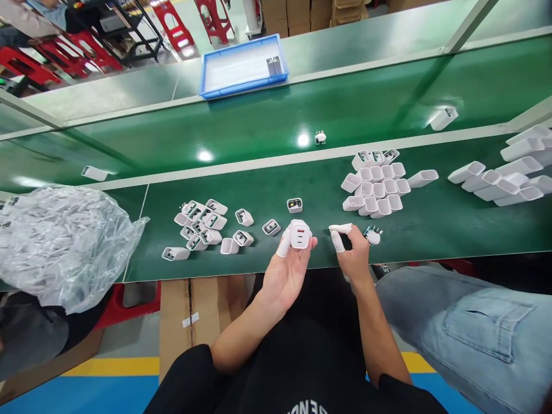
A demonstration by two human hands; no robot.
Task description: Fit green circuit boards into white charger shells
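Note:
My left hand (287, 264) is closed around a white charger (300, 234), whose port face points up toward me and shows one red-orange port and two slim ones. To its right, just over the bench edge, my right hand (351, 247) holds thumb and index tips together in a pinch. Whether anything small sits between them I cannot make out. White finger cots cover several fingertips. Beside the right hand lies a circuit board with a white part and metal prongs (373, 235). Left of my hands, an open charger housing (271, 227) and another (295, 205) have parts inside.
Several filled housings (200, 224) cluster at the left, near a clear bag of white parts (64, 241). Empty-looking housings (379, 188) stand grouped at the right, with more (504, 178) beyond. A blue-rimmed tray (244, 89) rests on the upper ledge. A neighbour's denim-clad leg (466, 322) is close on the right.

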